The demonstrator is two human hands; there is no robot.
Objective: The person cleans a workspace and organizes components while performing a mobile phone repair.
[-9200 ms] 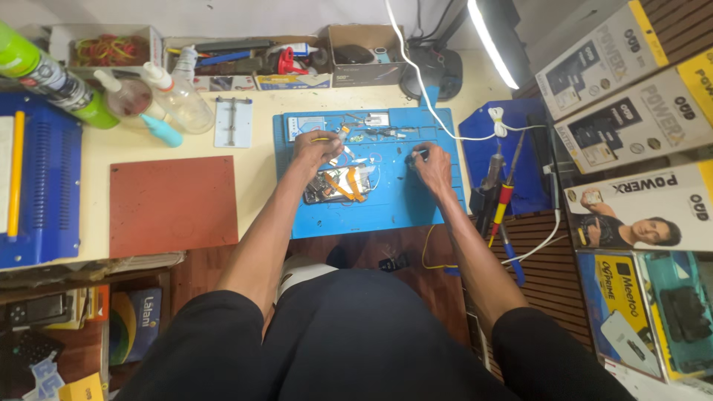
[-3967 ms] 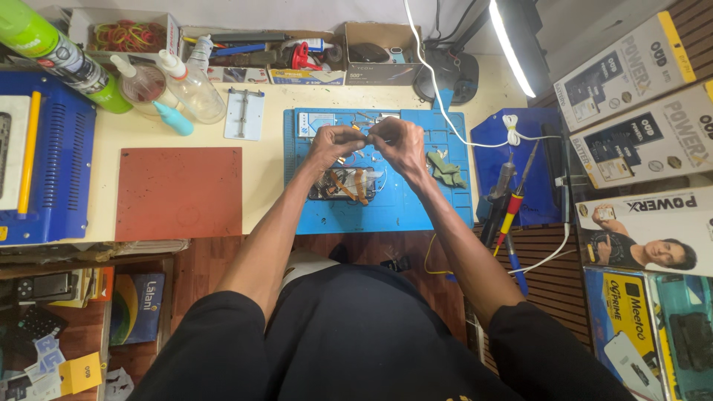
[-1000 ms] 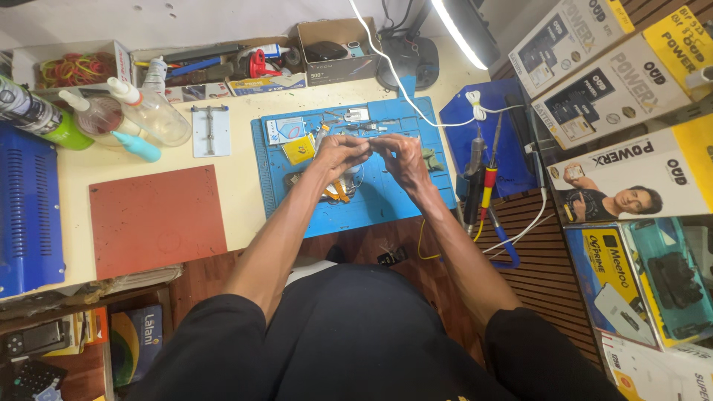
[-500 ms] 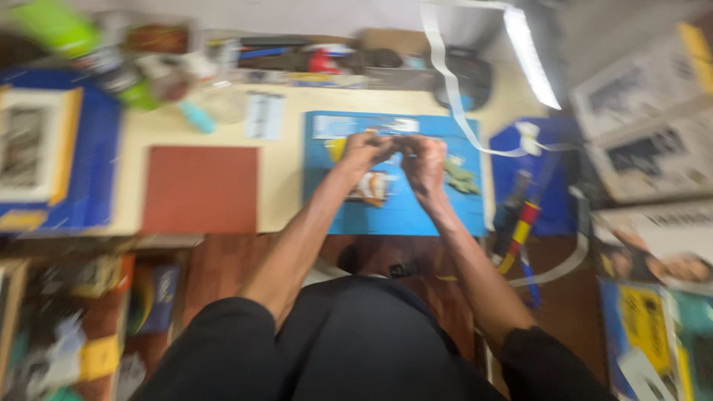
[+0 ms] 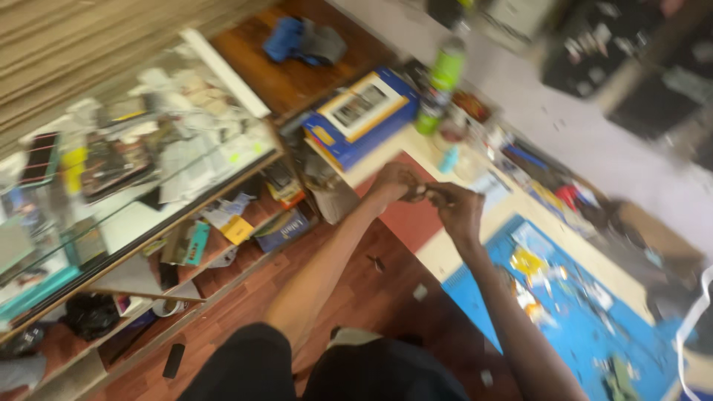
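Note:
My left hand (image 5: 392, 182) and my right hand (image 5: 457, 210) meet above the red-brown mat (image 5: 413, 221) at the edge of the beige worktop. Both pinch one small dark part (image 5: 423, 194) between their fingertips; blur hides what it is. The blue work mat (image 5: 594, 327), strewn with small yellow and white pieces, lies to the right of my right forearm. My view is tilted and swung to the left.
A green spray can (image 5: 445, 68) and a blue flat box (image 5: 362, 111) stand beyond the hands. A glass display case (image 5: 111, 171) with cluttered shelves fills the left. Wooden floor (image 5: 349, 297) shows below, and a white cable (image 5: 691, 327) hangs at the right edge.
My head has swung left and tilted, bringing the glass case and floor into view. The hands, still joined on the small part, have moved from over the blue mat to the red-brown mat.

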